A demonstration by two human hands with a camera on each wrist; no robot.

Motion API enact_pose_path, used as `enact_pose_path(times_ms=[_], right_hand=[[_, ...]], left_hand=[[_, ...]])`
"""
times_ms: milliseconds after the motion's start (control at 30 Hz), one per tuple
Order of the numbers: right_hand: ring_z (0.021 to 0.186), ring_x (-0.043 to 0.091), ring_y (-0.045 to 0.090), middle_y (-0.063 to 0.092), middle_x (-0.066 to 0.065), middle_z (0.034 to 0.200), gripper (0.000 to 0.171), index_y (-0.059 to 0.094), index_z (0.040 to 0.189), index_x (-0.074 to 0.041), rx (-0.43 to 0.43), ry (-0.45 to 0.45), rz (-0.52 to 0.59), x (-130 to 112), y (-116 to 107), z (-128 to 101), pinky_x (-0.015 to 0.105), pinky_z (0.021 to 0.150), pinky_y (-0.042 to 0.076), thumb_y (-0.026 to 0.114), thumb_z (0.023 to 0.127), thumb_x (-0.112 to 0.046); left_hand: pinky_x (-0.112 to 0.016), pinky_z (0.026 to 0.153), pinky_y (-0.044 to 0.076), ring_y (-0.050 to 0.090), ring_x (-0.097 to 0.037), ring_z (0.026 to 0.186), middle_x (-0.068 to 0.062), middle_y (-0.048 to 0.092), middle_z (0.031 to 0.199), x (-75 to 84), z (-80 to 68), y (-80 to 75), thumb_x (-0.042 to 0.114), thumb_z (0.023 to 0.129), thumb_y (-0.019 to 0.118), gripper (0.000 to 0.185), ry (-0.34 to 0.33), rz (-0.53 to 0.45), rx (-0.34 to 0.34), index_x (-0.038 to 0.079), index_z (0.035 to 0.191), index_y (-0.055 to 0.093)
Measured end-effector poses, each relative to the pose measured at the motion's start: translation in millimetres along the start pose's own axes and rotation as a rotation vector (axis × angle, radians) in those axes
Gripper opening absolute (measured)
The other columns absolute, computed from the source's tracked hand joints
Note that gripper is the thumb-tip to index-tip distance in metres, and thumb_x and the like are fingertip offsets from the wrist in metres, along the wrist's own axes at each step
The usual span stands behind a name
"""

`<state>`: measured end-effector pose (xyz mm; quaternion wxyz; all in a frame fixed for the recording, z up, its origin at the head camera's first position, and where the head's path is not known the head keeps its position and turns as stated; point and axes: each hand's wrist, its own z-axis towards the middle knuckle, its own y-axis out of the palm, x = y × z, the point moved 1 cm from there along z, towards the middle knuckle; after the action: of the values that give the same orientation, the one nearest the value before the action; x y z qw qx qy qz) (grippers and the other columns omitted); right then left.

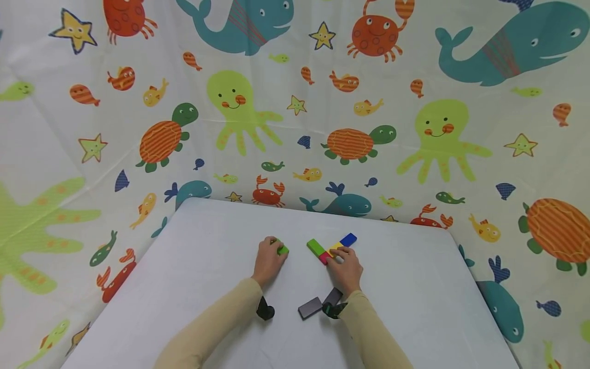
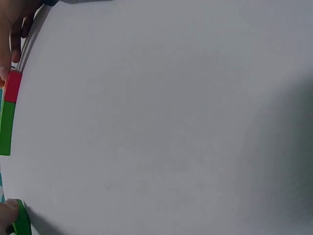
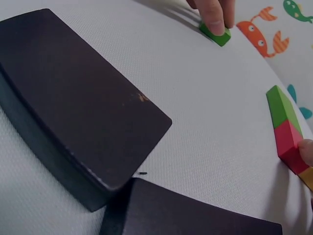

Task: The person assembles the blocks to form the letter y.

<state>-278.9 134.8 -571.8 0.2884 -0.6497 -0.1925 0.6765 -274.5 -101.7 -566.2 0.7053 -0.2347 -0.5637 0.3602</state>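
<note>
In the head view my left hand [image 1: 268,260] grips a small green block [image 1: 283,250] on the white table. To its right, my right hand [image 1: 348,269] pinches at a yellow block [image 1: 335,248], its thumb against the neighbouring red block [image 1: 324,257]. A longer green block [image 1: 316,247] adjoins the red one, and a blue block [image 1: 348,240] continues beyond the yellow. Together these form a V-shaped row. My right fingers partly cover the yellow block. The right wrist view shows the thumb [image 3: 306,151] on the red block's side.
Beneath my right wrist lie two dark blocks, one black block [image 1: 310,308] and another black block [image 1: 333,296], their corners close together. A sea-animal patterned cloth [image 1: 286,128] hangs behind the white table [image 1: 207,230].
</note>
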Motion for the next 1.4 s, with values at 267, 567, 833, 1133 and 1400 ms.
enact_pose_path(times_ms=[267, 567, 833, 1133, 1400], right_hand=[[0.123, 0.035, 0.048, 0.056, 0.012, 0.127, 0.032, 0.074, 0.113, -0.011, 0.001, 0.0, -0.002, 3.6, 1.3, 2.0, 0.063, 0.1, 0.026, 0.074, 0.086, -0.028], [0.125, 0.036, 0.047, 0.055, 0.011, 0.129, 0.034, 0.073, 0.115, -0.011, 0.0, 0.004, -0.012, 1.7, 2.8, 2.3, 0.063, 0.101, 0.026, 0.074, 0.087, -0.029], [0.125, 0.036, 0.046, 0.055, 0.012, 0.13, 0.034, 0.073, 0.116, -0.012, 0.003, 0.01, -0.021, 2.0, 3.4, 4.2, 0.063, 0.102, 0.026, 0.073, 0.087, -0.029], [0.127, 0.035, 0.045, 0.054, 0.011, 0.132, 0.035, 0.072, 0.117, -0.012, -0.008, 0.022, -0.011, 1.8, 1.6, 4.9, 0.062, 0.104, 0.023, 0.072, 0.087, -0.03], [0.125, 0.035, 0.046, 0.055, 0.011, 0.13, 0.033, 0.073, 0.115, -0.011, -0.006, 0.015, -0.006, 1.6, 2.6, 2.5, 0.063, 0.103, 0.024, 0.073, 0.087, -0.029]], left_hand=[[-0.046, 0.089, 0.046, 0.05, -0.036, 0.109, -0.018, 0.052, 0.124, 6.0, 13.3, 2.6, 0.009, 0.084, 0.074, 0.025, -0.004, 0.01, -0.08, -0.001, 0.107, 0.071], [-0.049, 0.1, 0.042, 0.047, -0.041, 0.12, -0.024, 0.051, 0.13, 6.9, 27.6, 5.1, 0.003, 0.084, 0.073, 0.029, 0.012, 0.047, -0.161, 0.0, 0.113, 0.071], [-0.049, 0.101, 0.042, 0.05, -0.038, 0.121, -0.022, 0.052, 0.133, 12.1, 37.4, 5.8, 0.002, 0.084, 0.072, 0.034, 0.015, 0.06, -0.235, 0.001, 0.118, 0.07], [-0.046, 0.098, 0.044, 0.051, -0.034, 0.115, -0.02, 0.053, 0.126, 11.1, 48.8, 9.6, 0.009, 0.082, 0.076, 0.031, 0.02, 0.015, -0.224, 0.001, 0.111, 0.072], [-0.046, 0.1, 0.042, 0.049, -0.036, 0.117, -0.023, 0.051, 0.126, 19.4, 56.1, 18.3, 0.011, 0.084, 0.076, 0.031, -0.003, -0.05, -0.176, -0.003, 0.111, 0.071]])
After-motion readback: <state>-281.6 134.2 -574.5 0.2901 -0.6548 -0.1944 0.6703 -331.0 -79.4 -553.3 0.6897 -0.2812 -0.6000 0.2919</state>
